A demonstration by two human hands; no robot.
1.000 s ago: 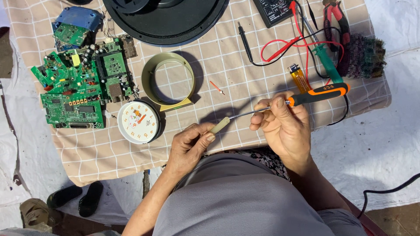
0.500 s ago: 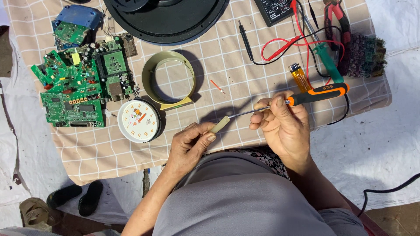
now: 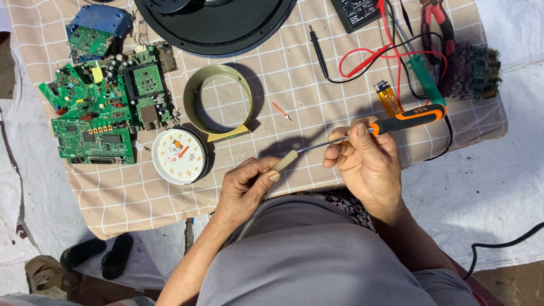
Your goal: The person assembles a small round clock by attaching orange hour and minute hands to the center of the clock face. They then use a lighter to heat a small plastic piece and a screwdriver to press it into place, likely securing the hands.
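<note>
Nothing has shifted since half a second back. On my desk (image 3: 317,85) the big black disc (image 3: 218,22) and green circuit boards (image 3: 96,113) sit as before. My right hand (image 3: 368,161) keeps its fingers closed round the orange-handled screwdriver (image 3: 405,120), tip at a small beige piece (image 3: 283,160) pinched in my left hand (image 3: 246,184), above my lap. The clock face (image 3: 178,154) lies just beside.
</note>
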